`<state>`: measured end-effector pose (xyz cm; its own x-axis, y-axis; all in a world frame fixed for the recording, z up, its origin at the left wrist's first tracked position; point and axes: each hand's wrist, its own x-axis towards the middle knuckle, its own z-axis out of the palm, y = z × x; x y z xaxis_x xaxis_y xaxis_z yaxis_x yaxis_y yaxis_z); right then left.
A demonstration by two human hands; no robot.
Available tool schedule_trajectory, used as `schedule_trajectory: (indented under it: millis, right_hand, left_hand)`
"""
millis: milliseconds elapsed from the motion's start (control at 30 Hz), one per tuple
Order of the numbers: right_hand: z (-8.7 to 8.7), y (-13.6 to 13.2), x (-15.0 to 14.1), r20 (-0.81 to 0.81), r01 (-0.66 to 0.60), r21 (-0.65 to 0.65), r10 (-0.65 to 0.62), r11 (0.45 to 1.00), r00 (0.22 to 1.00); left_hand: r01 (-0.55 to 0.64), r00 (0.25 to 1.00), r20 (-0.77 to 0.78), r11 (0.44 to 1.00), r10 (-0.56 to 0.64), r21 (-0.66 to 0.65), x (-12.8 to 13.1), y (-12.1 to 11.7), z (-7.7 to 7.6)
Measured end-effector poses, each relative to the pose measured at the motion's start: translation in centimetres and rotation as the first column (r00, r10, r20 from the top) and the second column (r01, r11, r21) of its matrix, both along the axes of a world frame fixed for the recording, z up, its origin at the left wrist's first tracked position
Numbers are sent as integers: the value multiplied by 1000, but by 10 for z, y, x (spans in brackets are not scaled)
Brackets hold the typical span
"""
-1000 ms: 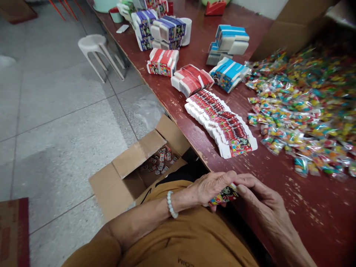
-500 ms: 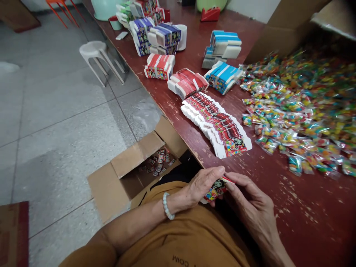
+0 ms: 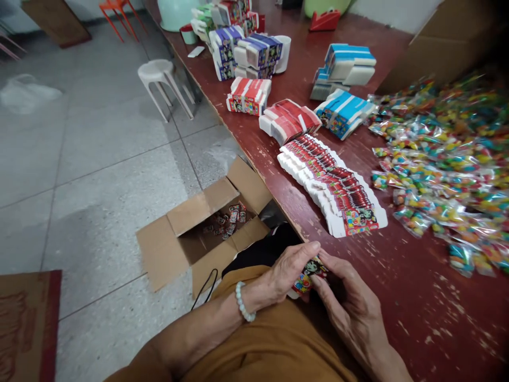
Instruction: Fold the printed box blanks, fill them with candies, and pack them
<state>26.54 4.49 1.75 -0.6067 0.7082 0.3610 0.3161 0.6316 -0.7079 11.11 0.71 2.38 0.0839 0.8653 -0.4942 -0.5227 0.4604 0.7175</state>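
Between my two hands, close to my body at the table's edge, is a small red printed candy box. My left hand wraps its left side, thumb along the top. My right hand grips the right end, with the thumb on the printed face. The fingers behind the box are mostly hidden. Just beyond my hands, a fanned row of flat red-and-white cartons lies on the dark red table. To the right spreads a big heap of clear packets of colourful candies.
Bundled red cartons, blue cartons and purple cartons stand farther back. On the floor at left sits an open cardboard box with small filled boxes inside. A white stool and a red tape dispenser are farther off.
The view has swung left, so the table things sit farther right. The right end of the candy box, where a flap edge showed before, is now covered by my right fingers.
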Motion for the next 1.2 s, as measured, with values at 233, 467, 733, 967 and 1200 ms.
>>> schedule_trajectory:
  millis: [233, 467, 733, 967, 1200]
  right_hand:
    - [6, 7, -9, 149, -74, 75, 63, 994, 987]
    - [13, 19, -13, 362, -172, 145, 109, 974, 926]
    - [30, 26, -14, 322, -201, 43, 177, 979, 930]
    - [36, 31, -3, -200, -103, -580, -18, 808, 980]
    - [45, 28, 16, -287, -24, -755, -297, 656, 911]
  left_hand:
    - [-334, 895, 277, 937, 349, -103, -4, 18, 1]
    - [-215, 849, 473, 972, 234, -96, -4, 18, -5]
    - [-257, 846, 488, 966, 216, 19, -7, 17, 1]
    - [-118, 958, 262, 993, 118, -16, -21, 24, 19]
    - [258, 966, -33, 966, -258, -17, -19, 32, 21]
